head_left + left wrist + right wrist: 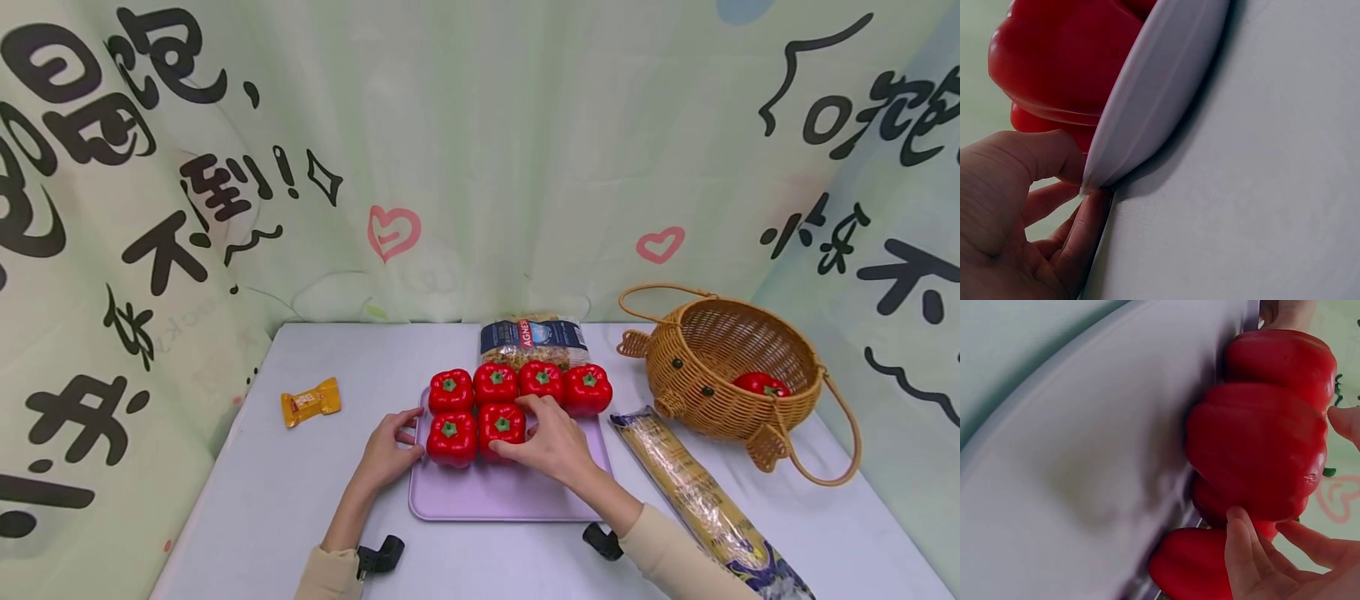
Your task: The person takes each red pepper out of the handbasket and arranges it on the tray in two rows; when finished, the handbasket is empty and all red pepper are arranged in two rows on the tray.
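Note:
Several red bell peppers with green stems stand in two rows on a light purple tray (480, 500). My right hand (551, 442) spans the right pepper of the front row (501, 427), thumb on the near side and fingers on the far side. In the right wrist view, fingertips (1241, 519) touch that pepper (1257, 447). My left hand (390, 454) grips the tray's left edge beside the front-left pepper (452, 440). In the left wrist view, its thumb lies on the tray rim (1141, 94) and its fingers are beneath.
A fish-shaped wicker basket (720, 412) at the right holds one red pepper (761, 384). A long pack of noodles (701, 492) lies in front of it. Behind the tray sits a pasta bag (534, 337). At the left lies a small orange packet (311, 402).

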Tool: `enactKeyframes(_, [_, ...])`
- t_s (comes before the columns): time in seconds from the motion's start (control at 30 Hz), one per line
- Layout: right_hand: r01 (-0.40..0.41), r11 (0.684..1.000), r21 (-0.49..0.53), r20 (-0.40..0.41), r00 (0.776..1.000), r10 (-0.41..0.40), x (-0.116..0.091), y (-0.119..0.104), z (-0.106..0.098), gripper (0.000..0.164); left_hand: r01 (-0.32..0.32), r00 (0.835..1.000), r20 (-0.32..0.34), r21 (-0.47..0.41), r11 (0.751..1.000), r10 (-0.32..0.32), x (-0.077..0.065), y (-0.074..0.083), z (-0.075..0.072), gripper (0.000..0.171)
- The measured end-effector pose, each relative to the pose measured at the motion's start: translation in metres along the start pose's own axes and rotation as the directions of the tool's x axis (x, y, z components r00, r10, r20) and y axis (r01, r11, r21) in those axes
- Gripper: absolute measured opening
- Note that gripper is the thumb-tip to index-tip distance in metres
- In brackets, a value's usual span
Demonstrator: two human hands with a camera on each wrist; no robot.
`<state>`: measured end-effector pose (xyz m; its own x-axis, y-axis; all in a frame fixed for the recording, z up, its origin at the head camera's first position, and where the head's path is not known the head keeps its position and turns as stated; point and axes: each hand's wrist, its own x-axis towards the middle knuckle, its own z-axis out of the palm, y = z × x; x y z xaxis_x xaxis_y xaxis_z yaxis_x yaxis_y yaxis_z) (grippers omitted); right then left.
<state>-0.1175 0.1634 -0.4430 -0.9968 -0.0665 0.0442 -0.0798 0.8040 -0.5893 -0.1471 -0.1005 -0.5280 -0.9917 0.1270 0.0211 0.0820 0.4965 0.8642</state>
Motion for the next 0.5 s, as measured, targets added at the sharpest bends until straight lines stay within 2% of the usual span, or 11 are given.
enactKeyframes(0.27, [0.015,1.000,0.006,0.002,1.000,-0.015,-0.0019,-0.0012,-0.0020,0.063,-0.025,1.000,-0.007,0.007,1.000,0.025,0.0005,-0.0014,0.0002,0.059])
enactKeyframes(0.5, [-0.011,1.000,0.023,0.009,1.000,0.011,-0.0043,-0.0013,-0.0049,0.061,-0.001,1.000,0.000,0.004,1.000,0.001,0.0004,-0.0004,-0.0002,0.060])
